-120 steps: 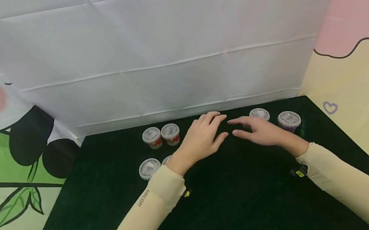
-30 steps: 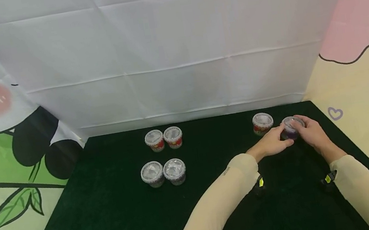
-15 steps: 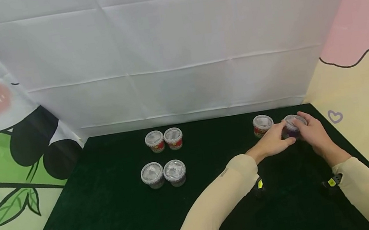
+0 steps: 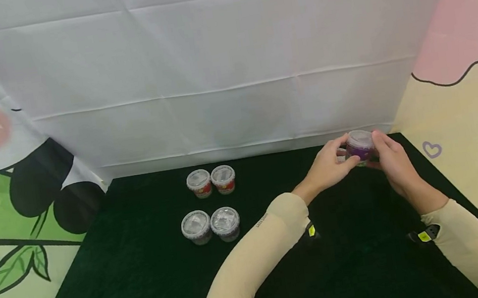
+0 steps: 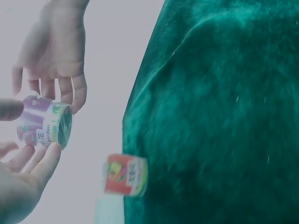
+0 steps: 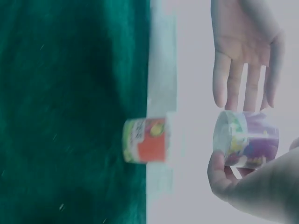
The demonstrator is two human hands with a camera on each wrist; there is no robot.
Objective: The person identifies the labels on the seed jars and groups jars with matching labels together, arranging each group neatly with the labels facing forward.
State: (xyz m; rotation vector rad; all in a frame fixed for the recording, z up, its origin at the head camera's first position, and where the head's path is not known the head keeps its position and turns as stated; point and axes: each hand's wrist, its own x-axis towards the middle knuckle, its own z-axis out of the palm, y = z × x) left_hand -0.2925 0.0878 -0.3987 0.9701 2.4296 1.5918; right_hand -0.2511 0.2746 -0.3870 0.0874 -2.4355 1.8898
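A small lidded plastic tub with a purple label (image 4: pixel 359 148) is held up over the far right of the table. My left hand (image 4: pixel 327 164) grips its left side between thumb and fingers. From the other side my right hand (image 4: pixel 396 165) holds it, thumb and fingers curled about it. The left wrist view has the purple tub (image 5: pixel 35 114) tipped on its side in that frame, well off the cloth. Behind my left hand, a red-labelled tub (image 4: pixel 341 153) is mostly hidden in the head view; the right wrist view shows this red tub (image 6: pixel 152 144) whole.
Two red-labelled tubs (image 4: pixel 201 183) stand side by side at the back left of the green cloth (image 4: pixel 149 294). Nearer, two more clear-lidded tubs (image 4: pixel 196 226) stand side by side. A white curtain (image 4: pixel 228 69) rises along the back edge, with printed drapes at both sides.
Both hands came apart from mid-table, reached right and took hold of the purple tub. In the last half second they lifted it up and slightly left, now covering the red tub.
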